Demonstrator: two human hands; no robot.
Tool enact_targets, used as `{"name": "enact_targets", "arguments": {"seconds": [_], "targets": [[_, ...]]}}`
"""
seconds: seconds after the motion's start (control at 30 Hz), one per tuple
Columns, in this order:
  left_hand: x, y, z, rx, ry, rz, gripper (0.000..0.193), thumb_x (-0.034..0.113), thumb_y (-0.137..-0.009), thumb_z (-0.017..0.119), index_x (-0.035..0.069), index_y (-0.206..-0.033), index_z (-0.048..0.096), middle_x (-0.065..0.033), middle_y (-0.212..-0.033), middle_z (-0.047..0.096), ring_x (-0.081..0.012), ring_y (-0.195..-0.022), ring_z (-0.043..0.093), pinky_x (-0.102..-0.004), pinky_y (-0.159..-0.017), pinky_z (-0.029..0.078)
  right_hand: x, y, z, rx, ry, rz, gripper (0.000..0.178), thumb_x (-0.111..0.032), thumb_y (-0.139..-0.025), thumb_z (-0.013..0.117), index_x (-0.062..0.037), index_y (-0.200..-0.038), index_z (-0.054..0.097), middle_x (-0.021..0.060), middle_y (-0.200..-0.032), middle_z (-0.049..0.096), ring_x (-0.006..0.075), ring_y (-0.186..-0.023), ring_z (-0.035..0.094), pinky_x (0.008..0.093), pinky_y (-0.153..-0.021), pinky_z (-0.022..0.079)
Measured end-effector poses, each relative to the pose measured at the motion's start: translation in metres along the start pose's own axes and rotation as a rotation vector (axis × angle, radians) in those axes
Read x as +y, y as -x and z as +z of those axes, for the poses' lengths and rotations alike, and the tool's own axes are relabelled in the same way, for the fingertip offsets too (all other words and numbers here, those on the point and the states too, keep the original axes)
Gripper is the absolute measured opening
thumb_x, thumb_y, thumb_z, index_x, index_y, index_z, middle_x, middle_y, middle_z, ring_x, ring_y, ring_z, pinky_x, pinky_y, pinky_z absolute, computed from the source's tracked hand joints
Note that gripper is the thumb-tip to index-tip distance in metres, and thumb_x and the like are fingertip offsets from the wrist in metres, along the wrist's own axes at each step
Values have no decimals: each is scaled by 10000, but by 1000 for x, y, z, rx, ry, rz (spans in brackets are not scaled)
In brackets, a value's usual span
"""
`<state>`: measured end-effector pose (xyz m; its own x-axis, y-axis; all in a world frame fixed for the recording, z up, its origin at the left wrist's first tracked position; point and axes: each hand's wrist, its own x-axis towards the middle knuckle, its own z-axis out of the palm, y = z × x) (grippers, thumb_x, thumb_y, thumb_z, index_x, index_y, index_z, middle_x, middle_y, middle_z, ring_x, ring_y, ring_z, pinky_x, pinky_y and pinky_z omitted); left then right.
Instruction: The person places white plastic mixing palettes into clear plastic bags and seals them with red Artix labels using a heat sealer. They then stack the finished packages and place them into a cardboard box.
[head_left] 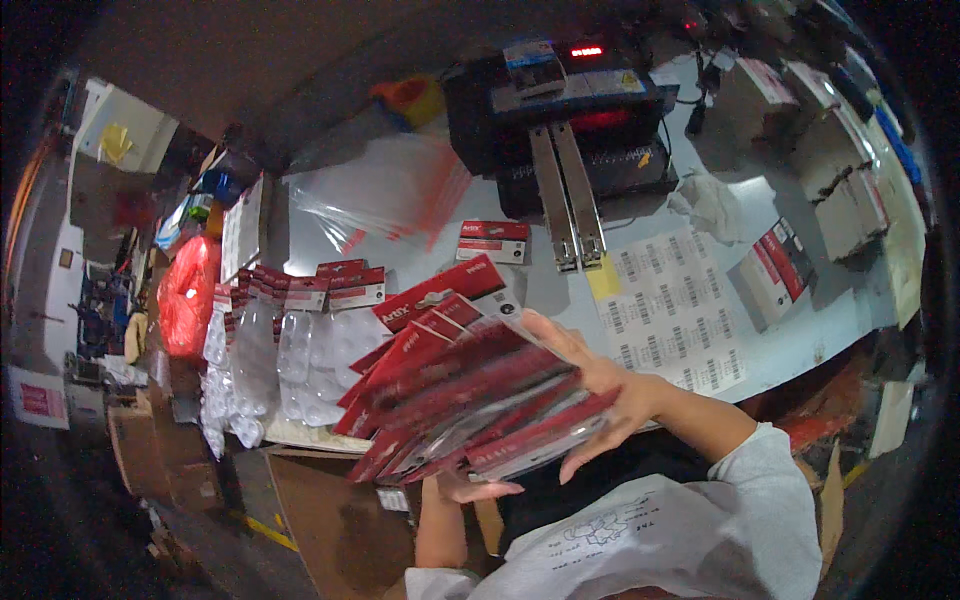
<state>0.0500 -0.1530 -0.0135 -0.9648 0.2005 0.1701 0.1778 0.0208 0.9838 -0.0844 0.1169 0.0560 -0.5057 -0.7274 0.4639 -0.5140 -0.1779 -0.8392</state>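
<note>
A thick, fanned stack of red-topped header cards with clear plastic packaging (pixel 450 385) is held up in front of me, tilted, over the table's near edge. My right hand (pixel 600 375) grips its right side, fingers along the upper edge and thumb lower down. From below, my left hand (pixel 468 488) clasps the bottom edge; its thumb shows and most of its fingers are hidden behind the packages. Left of the stack, similar carded clear blister packs (pixel 315 345) lie in a row on the table. One separate red-topped card (pixel 493 242) lies just beyond the stack.
A black machine (pixel 560 110) with a lit red display and a metal rail (pixel 568 200) stands at the back. Clear red-edged bags (pixel 385 190) lie left of it. Barcode label sheets (pixel 670 310), a grey-red box (pixel 775 270) and a red plastic bag (pixel 188 300) are around.
</note>
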Motion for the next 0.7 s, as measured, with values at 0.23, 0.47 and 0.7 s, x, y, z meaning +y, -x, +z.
{"name": "enact_targets", "arguments": {"seconds": [0.23, 0.47, 0.7], "targets": [[-51, -42, 22, 175, -227, 97, 1171, 323, -392, 930, 58, -1343, 301, -118, -1312, 413, -230, -1140, 468, -414, -977, 390, 27, 22, 7, 173, -203, 255, 970, -281, -536, 871, -20, -1314, 353, 165, -1341, 356, 282, -1235, 349, 408, -1010, 309], [-26, -49, 56, 397, 365, -119, 862, 327, -598, 844, 29, -1274, 400, -87, -1198, 526, -206, -1071, 519, -359, -899, 445, 25, 41, 15, 282, -325, 596, 779, -206, -521, 886, -20, -1182, 520, 100, -1192, 546, 196, -1083, 519, 346, -945, 416], [46, -19, 74, 347, 226, -351, 405, 141, -718, 731, 2, -1070, 586, -84, -1009, 643, -169, -887, 609, -323, -811, 478, -17, 56, 33, 370, -642, 675, 652, -168, -589, 839, 19, -1140, 545, 108, -1093, 607, 190, -998, 567, 345, -901, 432]]}}
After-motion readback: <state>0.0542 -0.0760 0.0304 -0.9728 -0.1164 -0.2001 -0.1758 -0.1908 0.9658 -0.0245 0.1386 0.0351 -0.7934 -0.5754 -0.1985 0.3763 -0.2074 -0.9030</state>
